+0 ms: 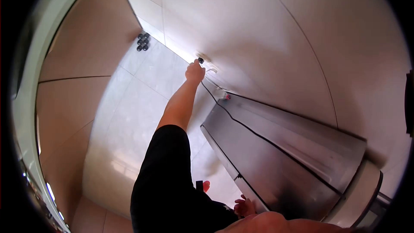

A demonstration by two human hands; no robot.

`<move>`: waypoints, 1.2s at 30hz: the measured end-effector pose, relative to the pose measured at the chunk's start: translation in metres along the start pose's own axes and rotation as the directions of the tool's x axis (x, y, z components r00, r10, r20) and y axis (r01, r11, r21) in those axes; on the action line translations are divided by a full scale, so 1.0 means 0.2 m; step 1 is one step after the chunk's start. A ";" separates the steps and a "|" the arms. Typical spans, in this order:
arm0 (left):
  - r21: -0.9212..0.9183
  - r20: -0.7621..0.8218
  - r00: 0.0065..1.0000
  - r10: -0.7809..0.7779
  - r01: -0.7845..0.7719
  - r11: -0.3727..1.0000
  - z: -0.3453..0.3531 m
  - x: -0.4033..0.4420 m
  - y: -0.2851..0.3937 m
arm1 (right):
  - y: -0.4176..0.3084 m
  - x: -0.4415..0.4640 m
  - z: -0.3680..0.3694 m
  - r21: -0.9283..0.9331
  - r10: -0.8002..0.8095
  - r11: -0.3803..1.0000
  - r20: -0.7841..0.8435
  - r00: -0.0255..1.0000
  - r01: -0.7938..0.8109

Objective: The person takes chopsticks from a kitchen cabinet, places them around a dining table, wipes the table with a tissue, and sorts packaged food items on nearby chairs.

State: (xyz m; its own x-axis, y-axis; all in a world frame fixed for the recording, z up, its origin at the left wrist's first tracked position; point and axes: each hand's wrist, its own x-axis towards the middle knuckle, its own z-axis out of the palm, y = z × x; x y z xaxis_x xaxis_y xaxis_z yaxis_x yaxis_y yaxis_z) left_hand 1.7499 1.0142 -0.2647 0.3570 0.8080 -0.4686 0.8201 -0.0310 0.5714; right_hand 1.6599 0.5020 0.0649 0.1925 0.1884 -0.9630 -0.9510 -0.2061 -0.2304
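Observation:
My left hand (196, 72) reaches out to the wall, its fingers closed around a black plug (201, 60) at a pale wall socket (210, 65). Whether the prongs sit in the socket is hidden. From the plug a black cord (241, 123) runs down and across the top of a long stainless-steel unit (258, 146). Near my body, beside the unit's front edge, is my right hand (245, 207). Its fingers are loosely curled and apart, with nothing visible in them.
Several black round objects (142, 42) stand in the floor corner. A small item with a red end (227, 97) is at the unit's far end. Brown panels (82, 47) line the left side. A red object (206, 186) shows beside my sleeve. The tiled wall (258, 26) borders the unit.

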 end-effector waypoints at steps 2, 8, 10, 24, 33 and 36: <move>0.089 0.003 0.999 -0.038 0.038 0.995 0.03 0.09 0.04 | -0.03 0.01 0.08 -0.009 -0.006 1.000 -0.125 0.992 0.005; 0.177 -0.019 0.998 -0.063 0.066 0.982 0.13 0.22 0.00 | -0.02 -0.02 0.23 -0.120 -0.072 0.992 -0.399 0.914 0.026; 0.234 -0.029 0.996 0.086 -0.077 0.969 0.08 0.20 -0.01 | -0.02 -0.02 0.25 -0.134 -0.083 0.991 -0.433 0.897 0.026; -0.470 -0.037 0.997 0.071 -0.080 0.879 0.00 -0.05 -0.44 | -0.03 -0.07 0.38 -0.169 -0.146 0.981 -0.318 0.937 0.095; 0.306 0.546 0.836 -0.054 -0.139 0.942 -0.09 -0.87 -1.07 | 0.04 -0.12 0.12 -0.321 -0.248 0.928 -0.146 0.958 0.191; 0.349 0.604 0.791 -0.094 -0.156 0.924 -0.15 -1.27 -1.15 | 0.16 -0.14 -0.21 -0.304 -0.251 0.936 -0.226 0.941 0.177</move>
State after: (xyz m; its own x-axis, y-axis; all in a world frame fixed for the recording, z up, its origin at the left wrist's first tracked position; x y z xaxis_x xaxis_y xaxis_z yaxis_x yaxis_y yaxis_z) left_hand 1.4574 0.8332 -0.2564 0.4753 0.2870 -0.8317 0.8581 -0.3602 0.3660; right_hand 1.6340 0.4491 0.0793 0.4750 0.0122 -0.8799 -0.7826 -0.4514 -0.4287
